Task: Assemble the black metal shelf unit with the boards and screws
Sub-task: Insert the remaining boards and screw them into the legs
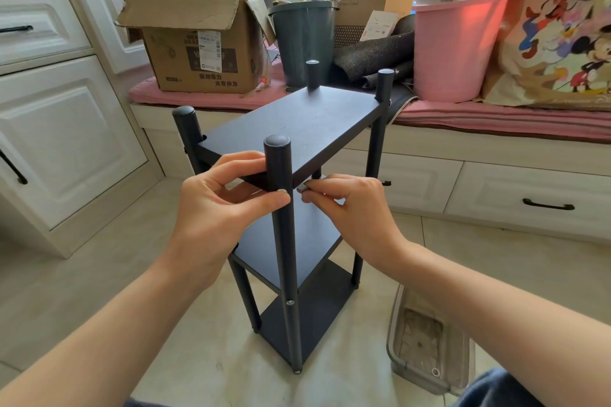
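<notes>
1. Pale floor tiles [463, 261] carried the work, with white cabinets [66, 142] to the left and a window seat behind under a pink cushion [496, 119]; on the seat stood a cardboard box [195, 43], a grey bin [302, 40] and a pink tub [459, 43].
2. Upright on the tiles stood the black shelf unit [297, 208]; three boards sat between four posts, and the top board [297, 129] lay just below the post caps.
3. The left hand [218, 205] gripped the near corner; its fingers curled over the top board's edge and its thumb pressed against the near post [281, 225].
4. The right hand [347, 205] pinched a small grey fitting [302, 189] just beside that post, level with the underside of the top board; whether it was a screw or a key could not be told.
5. A screw head [290, 302] already showed lower on the same post, so this looked like one of the last fixings.
6. To do it well: hold the board level and tight to the post so the holes line up; start the thread straight and by the fingers; stop and back off if it binds.
7. A clear plastic container [426, 340] lay on the floor to the right, near the person's knee.
</notes>
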A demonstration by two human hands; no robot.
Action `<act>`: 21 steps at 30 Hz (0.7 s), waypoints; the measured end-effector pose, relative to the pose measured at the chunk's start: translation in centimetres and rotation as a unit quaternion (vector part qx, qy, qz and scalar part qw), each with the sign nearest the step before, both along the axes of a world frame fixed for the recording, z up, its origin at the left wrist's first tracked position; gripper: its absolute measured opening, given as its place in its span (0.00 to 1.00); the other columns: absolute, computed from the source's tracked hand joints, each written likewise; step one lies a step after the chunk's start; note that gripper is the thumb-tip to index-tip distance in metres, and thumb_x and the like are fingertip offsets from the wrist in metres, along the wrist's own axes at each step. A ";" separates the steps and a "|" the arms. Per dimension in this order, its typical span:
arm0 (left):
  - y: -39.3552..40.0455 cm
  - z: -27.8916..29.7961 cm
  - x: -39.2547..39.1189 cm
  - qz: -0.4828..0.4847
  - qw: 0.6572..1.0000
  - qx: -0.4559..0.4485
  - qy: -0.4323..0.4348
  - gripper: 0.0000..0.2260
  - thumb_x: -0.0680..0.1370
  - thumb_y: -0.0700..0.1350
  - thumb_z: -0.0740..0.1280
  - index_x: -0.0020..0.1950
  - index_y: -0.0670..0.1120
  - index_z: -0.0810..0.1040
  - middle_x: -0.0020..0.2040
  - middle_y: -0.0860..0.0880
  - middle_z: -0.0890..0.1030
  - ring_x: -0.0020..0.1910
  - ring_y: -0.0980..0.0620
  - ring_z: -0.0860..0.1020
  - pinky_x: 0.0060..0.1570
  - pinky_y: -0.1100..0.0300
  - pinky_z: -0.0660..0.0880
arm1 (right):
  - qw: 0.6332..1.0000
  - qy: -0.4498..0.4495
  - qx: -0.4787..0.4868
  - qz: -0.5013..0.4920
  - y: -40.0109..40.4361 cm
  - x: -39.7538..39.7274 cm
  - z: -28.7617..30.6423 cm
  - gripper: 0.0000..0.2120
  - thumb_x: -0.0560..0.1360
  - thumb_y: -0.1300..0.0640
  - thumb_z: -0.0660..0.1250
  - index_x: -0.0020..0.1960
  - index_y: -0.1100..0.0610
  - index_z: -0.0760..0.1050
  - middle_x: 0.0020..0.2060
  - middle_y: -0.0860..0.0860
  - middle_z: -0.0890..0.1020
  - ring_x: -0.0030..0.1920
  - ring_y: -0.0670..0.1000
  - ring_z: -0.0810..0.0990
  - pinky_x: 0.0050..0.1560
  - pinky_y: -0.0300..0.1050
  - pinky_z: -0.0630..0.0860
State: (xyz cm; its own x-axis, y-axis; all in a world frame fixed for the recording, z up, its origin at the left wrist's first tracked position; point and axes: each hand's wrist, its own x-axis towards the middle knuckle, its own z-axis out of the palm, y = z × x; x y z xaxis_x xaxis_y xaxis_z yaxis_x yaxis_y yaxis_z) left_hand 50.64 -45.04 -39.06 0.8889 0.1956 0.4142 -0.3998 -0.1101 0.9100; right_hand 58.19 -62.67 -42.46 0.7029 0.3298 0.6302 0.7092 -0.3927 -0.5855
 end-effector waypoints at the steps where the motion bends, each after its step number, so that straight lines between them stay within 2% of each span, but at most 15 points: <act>1: 0.0 0.0 0.0 0.001 1.000 0.001 0.001 0.20 0.63 0.43 0.78 0.55 0.47 0.85 0.54 0.53 0.85 0.49 0.47 0.85 0.49 0.60 0.82 | 1.000 0.000 -0.001 -0.001 0.1 0.0 0.0 0.10 0.74 0.59 0.71 0.55 0.58 0.84 0.47 0.52 0.87 0.47 0.48 0.84 0.54 0.32 0.77; 5: 0.1 -0.1 0.0 -0.003 1.000 -0.002 -0.001 0.19 0.63 0.42 0.78 0.54 0.47 0.85 0.54 0.52 0.85 0.49 0.47 0.86 0.49 0.61 0.82 | 1.000 0.000 -0.007 -0.007 0.6 -0.1 -0.2 0.10 0.75 0.59 0.72 0.55 0.59 0.84 0.47 0.52 0.87 0.46 0.50 0.85 0.55 0.41 0.80; 9: 0.1 -0.1 0.1 -0.006 1.000 -0.006 -0.002 0.19 0.63 0.43 0.78 0.53 0.49 0.85 0.55 0.51 0.85 0.49 0.46 0.86 0.49 0.60 0.82 | 1.000 0.016 0.003 -0.004 1.3 -0.2 -0.4 0.09 0.75 0.59 0.71 0.54 0.59 0.84 0.47 0.52 0.87 0.47 0.51 0.85 0.56 0.43 0.80; 13: 0.2 -0.1 0.1 -0.012 1.000 0.000 -0.003 0.19 0.64 0.45 0.78 0.54 0.49 0.85 0.55 0.51 0.85 0.51 0.45 0.85 0.50 0.59 0.82 | 1.000 0.010 0.022 -0.003 2.0 -0.5 -0.7 0.09 0.75 0.61 0.72 0.53 0.60 0.84 0.47 0.53 0.87 0.47 0.52 0.85 0.55 0.42 0.80; 18: 0.3 -0.1 0.2 -0.011 1.000 0.002 -0.002 0.19 0.63 0.46 0.79 0.53 0.51 0.85 0.54 0.52 0.85 0.51 0.47 0.85 0.49 0.62 0.81 | 1.000 0.011 0.026 -0.011 2.8 -0.5 -1.1 0.07 0.74 0.61 0.72 0.52 0.60 0.85 0.45 0.53 0.87 0.42 0.47 0.81 0.49 0.28 0.72; 21: 0.3 -0.1 0.2 -0.009 1.000 0.000 -0.001 0.20 0.62 0.47 0.79 0.53 0.50 0.85 0.54 0.51 0.85 0.50 0.46 0.85 0.49 0.61 0.82 | 0.999 0.025 0.034 -0.012 3.4 -0.5 -1.1 0.07 0.75 0.61 0.72 0.51 0.60 0.85 0.45 0.54 0.87 0.41 0.47 0.79 0.49 0.36 0.75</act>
State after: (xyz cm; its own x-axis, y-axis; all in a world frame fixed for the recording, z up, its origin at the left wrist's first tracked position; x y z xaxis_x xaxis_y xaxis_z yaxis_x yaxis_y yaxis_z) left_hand 50.82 -44.71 -39.16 0.8917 0.1791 0.4157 -0.4034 -0.1021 0.9093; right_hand 57.73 -59.31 -43.61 0.7414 0.2703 0.6142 0.6691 -0.3662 -0.6467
